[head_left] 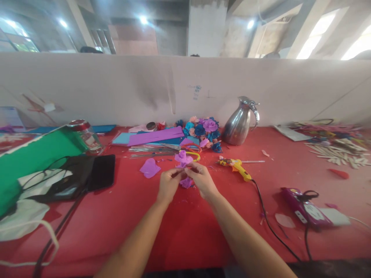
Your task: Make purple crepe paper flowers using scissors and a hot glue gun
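Note:
Near the middle of the red table (185,227), my left hand (170,184) and my right hand (202,179) meet with their fingertips pinched on a purple paper flower (183,157). Its petals rise above the fingers. Another purple paper flower (187,182) shows just below, between the hands. A loose purple paper petal (150,168) lies to the left. Behind the hands are yellow-handled scissors (194,155), partly hidden. A yellow glue gun (242,170) rests on the table to the right of my right hand.
Paper flowers (199,130), purple paper strips (156,136) and a steel jug (239,123) stand at the back. A phone (101,172) and glass jar (88,137) are left; a purple power strip (304,208) and black cable (268,222) are right.

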`<state>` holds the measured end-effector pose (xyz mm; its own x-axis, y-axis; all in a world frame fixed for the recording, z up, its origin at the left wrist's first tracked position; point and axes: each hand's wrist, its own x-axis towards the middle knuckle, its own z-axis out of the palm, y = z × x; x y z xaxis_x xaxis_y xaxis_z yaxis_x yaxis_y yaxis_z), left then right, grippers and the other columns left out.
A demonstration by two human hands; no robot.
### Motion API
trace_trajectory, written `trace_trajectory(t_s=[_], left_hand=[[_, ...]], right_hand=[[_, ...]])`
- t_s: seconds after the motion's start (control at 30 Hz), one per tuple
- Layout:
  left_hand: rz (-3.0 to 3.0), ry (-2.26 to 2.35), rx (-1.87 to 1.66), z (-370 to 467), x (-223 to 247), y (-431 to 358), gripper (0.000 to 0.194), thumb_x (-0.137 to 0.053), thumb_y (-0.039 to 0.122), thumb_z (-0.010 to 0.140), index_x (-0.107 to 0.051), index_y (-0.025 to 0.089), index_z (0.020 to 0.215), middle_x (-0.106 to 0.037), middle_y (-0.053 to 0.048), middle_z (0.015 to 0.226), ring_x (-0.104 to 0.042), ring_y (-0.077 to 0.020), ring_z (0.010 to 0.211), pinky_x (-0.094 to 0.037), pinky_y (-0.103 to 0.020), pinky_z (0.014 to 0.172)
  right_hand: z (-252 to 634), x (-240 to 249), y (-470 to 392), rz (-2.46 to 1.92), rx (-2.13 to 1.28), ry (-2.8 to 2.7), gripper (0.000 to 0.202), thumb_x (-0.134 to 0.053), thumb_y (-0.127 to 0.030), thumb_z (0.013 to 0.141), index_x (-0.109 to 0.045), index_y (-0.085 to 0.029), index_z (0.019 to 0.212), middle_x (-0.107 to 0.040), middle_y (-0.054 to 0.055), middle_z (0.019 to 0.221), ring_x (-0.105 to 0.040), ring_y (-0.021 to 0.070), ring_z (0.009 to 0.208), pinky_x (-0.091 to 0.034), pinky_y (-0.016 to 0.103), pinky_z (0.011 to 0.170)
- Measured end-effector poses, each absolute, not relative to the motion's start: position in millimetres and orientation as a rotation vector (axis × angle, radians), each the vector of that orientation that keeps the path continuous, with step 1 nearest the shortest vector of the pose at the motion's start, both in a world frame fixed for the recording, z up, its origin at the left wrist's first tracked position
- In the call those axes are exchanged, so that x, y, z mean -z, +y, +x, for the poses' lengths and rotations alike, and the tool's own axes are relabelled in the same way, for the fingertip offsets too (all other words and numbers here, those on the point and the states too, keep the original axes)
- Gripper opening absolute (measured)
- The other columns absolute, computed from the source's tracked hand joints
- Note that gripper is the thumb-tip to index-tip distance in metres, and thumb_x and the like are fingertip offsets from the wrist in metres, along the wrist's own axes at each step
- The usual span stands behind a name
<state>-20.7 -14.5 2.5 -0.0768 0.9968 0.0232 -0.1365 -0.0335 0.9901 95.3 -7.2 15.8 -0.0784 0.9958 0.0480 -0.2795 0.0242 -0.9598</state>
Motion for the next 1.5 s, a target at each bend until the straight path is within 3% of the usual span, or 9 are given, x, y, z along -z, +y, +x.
trace_trajectory(t_s=[0.3,0.53,0.7,1.07,1.5], left_hand=[[1.143,1.137,-1.311,-21,-3,-15,0.027,-0.074,0.038,0.065,-0.076,0.016,0.081,-0.073,-0.006,0.073,-0.066,-0.0207,0.072,-0.050,-0.031,0.074],[1.246,1.254,-1.465,-23,-10,-15,0.014,-0.073,0.029,0.063,-0.072,0.016,0.068,-0.069,-0.003,0.072,-0.061,-0.0170,0.070,-0.046,-0.027,0.070],[1.174,1.238,-1.558,-24,-6,-12,0.024,-0.075,0.029,0.060,-0.072,0.017,0.081,-0.070,-0.004,0.082,-0.063,-0.0181,0.079,-0.047,-0.028,0.075],[1.177,1.261,-1.526,-22,-9,-14,0.026,-0.077,0.034,0.060,-0.075,0.016,0.079,-0.073,-0.006,0.083,-0.064,-0.0204,0.080,-0.048,-0.029,0.076],[1.481,1.403,-1.564,-28,-3,-13,0.022,-0.065,0.037,0.075,-0.074,0.018,0.082,-0.071,-0.005,0.083,-0.064,-0.0196,0.080,-0.049,-0.030,0.076]], right_hand=[[95,-17,-7,-0.966,-1.347,-1.103,0.020,-0.065,-0.035,0.064,-0.062,-0.017,0.072,-0.055,-0.004,0.059,-0.046,0.0104,0.053,-0.037,0.023,0.055],[93,-5,-2,-0.952,-1.242,-1.189,0.021,-0.058,-0.037,0.073,-0.058,-0.018,0.080,-0.052,-0.003,0.065,-0.041,0.0103,0.057,-0.034,0.022,0.055],[92,-3,-1,-0.952,-1.178,-1.253,0.019,-0.056,-0.036,0.075,-0.059,-0.019,0.082,-0.057,0.000,0.073,-0.046,0.0130,0.063,-0.036,0.024,0.057],[90,-1,-3,-0.983,-1.153,-1.241,0.012,-0.054,-0.030,0.074,-0.054,-0.019,0.078,-0.054,-0.002,0.070,-0.044,0.0113,0.059,-0.035,0.024,0.056],[87,-4,-5,-0.968,-1.095,-1.230,0.011,-0.058,-0.030,0.074,-0.057,-0.019,0.075,-0.058,-0.002,0.068,-0.049,0.0124,0.058,-0.038,0.025,0.057]])
